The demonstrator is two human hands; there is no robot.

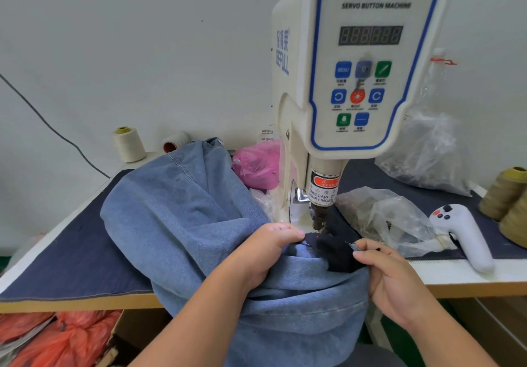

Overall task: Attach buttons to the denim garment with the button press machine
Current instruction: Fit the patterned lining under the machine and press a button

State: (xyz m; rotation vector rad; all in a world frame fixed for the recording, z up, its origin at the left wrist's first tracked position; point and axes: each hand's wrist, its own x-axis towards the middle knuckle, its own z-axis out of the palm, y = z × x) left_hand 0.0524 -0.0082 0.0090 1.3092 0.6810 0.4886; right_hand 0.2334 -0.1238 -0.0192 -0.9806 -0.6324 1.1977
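Observation:
A blue denim garment (182,218) lies bunched over the table's front edge and hangs down toward me. My left hand (271,247) pinches its edge just left of the press head (320,218) of the cream servo button machine (368,61). My right hand (390,275) grips the same edge on the right, beside a dark patch (333,249). A red laser dot (317,236) falls on the fabric between my hands, under the press head.
A clear bag of buttons (385,218) and a white handheld controller (467,235) lie right of the machine. A pink bag (256,167), thread cones (128,144) and olive spools (510,195) stand around. Orange bags (57,335) sit under the table.

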